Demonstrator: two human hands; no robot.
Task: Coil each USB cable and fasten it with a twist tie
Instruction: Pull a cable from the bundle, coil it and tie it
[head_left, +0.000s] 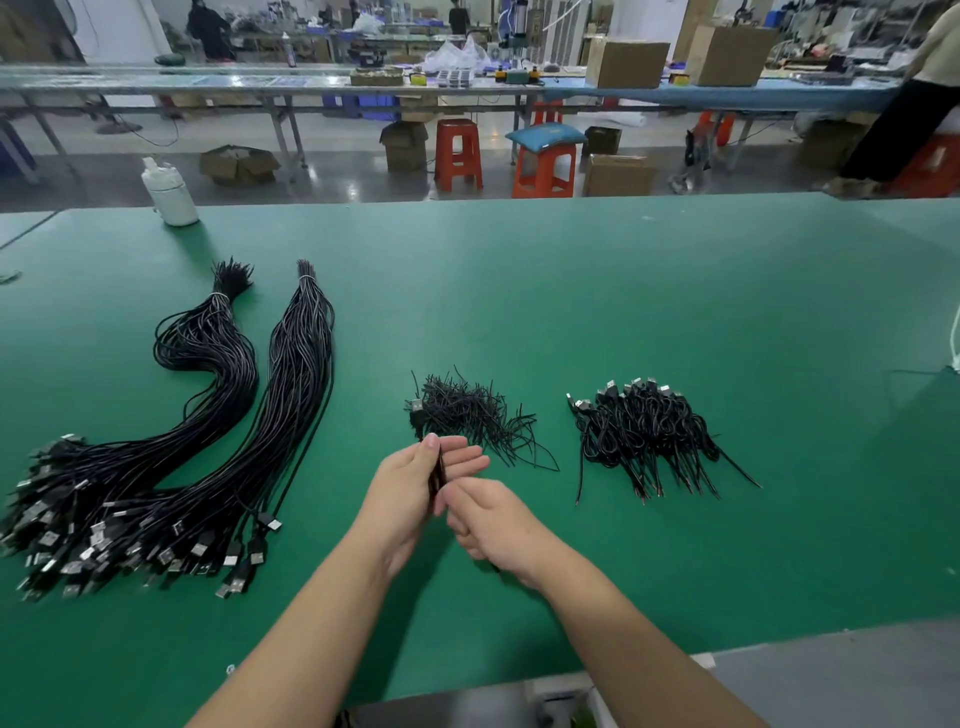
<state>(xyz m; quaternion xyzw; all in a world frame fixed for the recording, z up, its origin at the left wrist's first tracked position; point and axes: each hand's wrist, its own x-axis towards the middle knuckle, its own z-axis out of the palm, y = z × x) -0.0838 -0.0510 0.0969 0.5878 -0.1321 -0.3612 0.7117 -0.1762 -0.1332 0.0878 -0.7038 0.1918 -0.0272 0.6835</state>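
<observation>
Over the middle of the green table (571, 291), my left hand (415, 483) holds a coiled black USB cable (435, 480) between thumb and fingers, its plug end (415, 406) reaching toward the twist ties. My right hand (491, 519) sits just right of the coil with curled fingers touching it; what it pinches is hidden. A loose heap of black twist ties (470, 410) lies just beyond my hands. Coiled, tied cables (647, 431) are piled to the right. Two long bundles of uncoiled cables (208, 415) lie on the left.
A white plastic bottle (169, 192) stands at the table's far left edge. Beyond the table are red stools (457, 153), cardboard boxes (618, 174), and a long workbench (311, 83). A person (904, 119) sits at the far right.
</observation>
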